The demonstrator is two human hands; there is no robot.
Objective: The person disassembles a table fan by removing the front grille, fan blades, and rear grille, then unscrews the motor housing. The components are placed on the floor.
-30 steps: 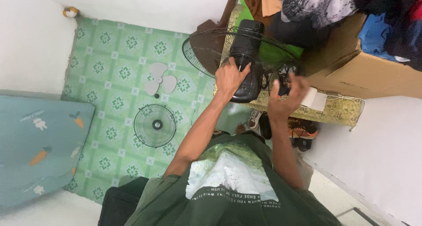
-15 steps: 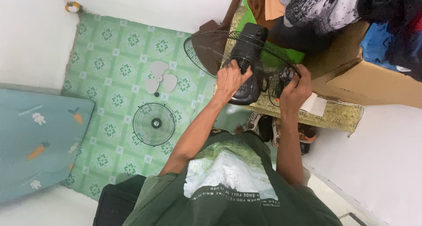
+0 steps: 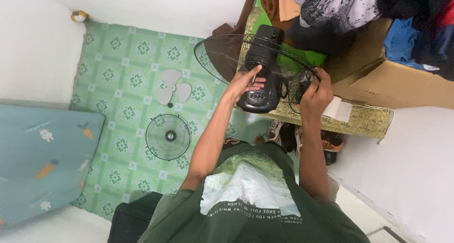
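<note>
Your left hand (image 3: 243, 82) lies on the black fan motor housing (image 3: 261, 75), its fingers (image 3: 255, 84) spread loosely and resting flat over the casing rather than clamped around it. Your right hand (image 3: 316, 94) has its fingers curled shut on the wire of the rear fan grille (image 3: 222, 58), at the rim of the grille nearest the cardboard box (image 3: 397, 80). The motor housing's long axis runs from your hands away towards the wall, its rounded end nearest you and its far end pointing at the pile of clothes (image 3: 350, 6). The grille stands round behind it, its open face turned towards the floor side.

The fan sits at the near edge of the desk (image 3: 364, 122), which is covered by a yellow patterned cloth, with a white folded paper (image 3: 338, 109) just beside your right hand. Shoes (image 3: 326, 143) lie under that edge. On the green tiled floor (image 3: 118, 82), well apart from the fan, lie the grey fan blade (image 3: 172, 86) and the loose front grille (image 3: 168, 136); a blue mattress (image 3: 42, 162) with carrot prints lies beside them.
</note>
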